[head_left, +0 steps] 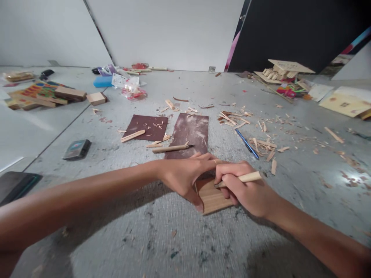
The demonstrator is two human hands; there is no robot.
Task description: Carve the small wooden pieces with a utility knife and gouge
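A small flat wooden board [216,202] lies on the grey work surface in front of me. My left hand [185,175] grips its left side, thumb at the near corner and fingers along the far edge. In my right hand [246,189] is a wood carving tool [251,177] with a pale handle, its dark metal tip down at the board's face. Just beyond the hands, a second carving tool [171,148] rests across a sheet of brown sandpaper [193,129]. Another sandpaper piece [146,125], sprinkled with shavings, lies left of it.
Wood shavings and splinters [262,143] scatter to the right, beside a blue pen [246,143]. On the left are a dark-sided box [77,150], a black case [19,185] and wooden blocks [97,98]. White panels [171,34] stand at the back, with a stick model [279,73] at right.
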